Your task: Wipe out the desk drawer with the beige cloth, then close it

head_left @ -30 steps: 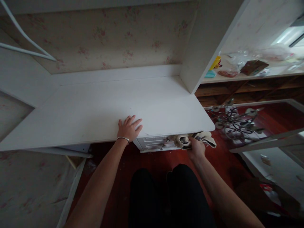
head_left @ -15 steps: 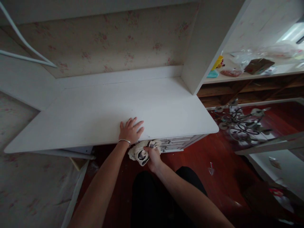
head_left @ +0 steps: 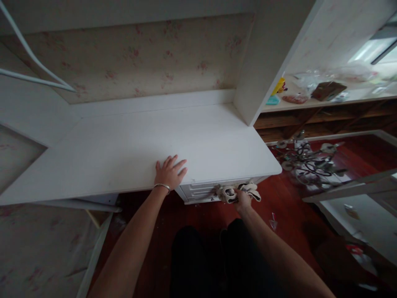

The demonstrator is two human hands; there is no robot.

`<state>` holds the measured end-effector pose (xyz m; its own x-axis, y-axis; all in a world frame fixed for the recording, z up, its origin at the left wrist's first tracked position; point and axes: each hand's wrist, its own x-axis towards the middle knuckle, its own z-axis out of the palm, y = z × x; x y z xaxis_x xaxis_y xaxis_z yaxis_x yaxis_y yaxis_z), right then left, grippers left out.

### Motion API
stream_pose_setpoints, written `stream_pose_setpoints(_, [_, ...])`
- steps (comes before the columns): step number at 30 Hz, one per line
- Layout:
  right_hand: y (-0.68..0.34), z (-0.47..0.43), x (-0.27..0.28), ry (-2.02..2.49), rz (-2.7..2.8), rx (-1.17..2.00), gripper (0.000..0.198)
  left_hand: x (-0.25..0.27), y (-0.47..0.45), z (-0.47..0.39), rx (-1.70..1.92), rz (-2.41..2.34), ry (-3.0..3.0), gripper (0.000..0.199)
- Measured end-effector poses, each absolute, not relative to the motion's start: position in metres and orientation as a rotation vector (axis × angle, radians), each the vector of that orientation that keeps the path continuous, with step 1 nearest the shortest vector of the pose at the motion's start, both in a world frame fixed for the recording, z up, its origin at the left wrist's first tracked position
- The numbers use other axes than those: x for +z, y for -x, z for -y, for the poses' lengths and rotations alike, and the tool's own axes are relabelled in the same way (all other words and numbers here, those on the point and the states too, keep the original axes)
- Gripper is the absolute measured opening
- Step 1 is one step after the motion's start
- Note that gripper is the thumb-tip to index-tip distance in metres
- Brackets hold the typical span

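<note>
My left hand [head_left: 170, 171] lies flat near the front edge of a white desk [head_left: 139, 145], fingers spread, a bracelet at its wrist. Bunched in my right hand [head_left: 243, 200] is a cream cloth [head_left: 229, 193] with dark patches. That hand is below the desktop edge, and the cloth is against the white drawer front [head_left: 201, 190] or just before it; I cannot tell whether it touches. Part of the drawers is hidden by the cloth and my hand.
A chandelier [head_left: 313, 161] lies on the red wooden floor [head_left: 186, 219] to the right. Behind it, a low shelf [head_left: 350, 101] bears plastic bags and a brown box [head_left: 328, 90]. A white cable [head_left: 34, 58] hangs at upper left. White furniture [head_left: 369, 207] stands at right.
My right hand has moved to the right with the cloth, along the drawer front, uncovering its left part. My left hand stays at the same spot on the desk.
</note>
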<state>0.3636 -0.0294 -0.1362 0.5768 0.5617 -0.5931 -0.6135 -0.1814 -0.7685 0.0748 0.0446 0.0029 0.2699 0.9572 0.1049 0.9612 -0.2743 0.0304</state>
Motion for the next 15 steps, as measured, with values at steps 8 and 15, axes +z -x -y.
stream_pose_setpoints(8, [-0.389,0.045,-0.074,1.284,-0.068,1.104,0.027,0.002,-0.073,-0.043,-0.193,1.874,2.490,0.047])
stream_pose_setpoints(15, [-0.380,0.080,-0.006,1.096,0.059,1.422,0.014,0.004,-0.073,-0.041,-0.197,1.904,2.491,0.047])
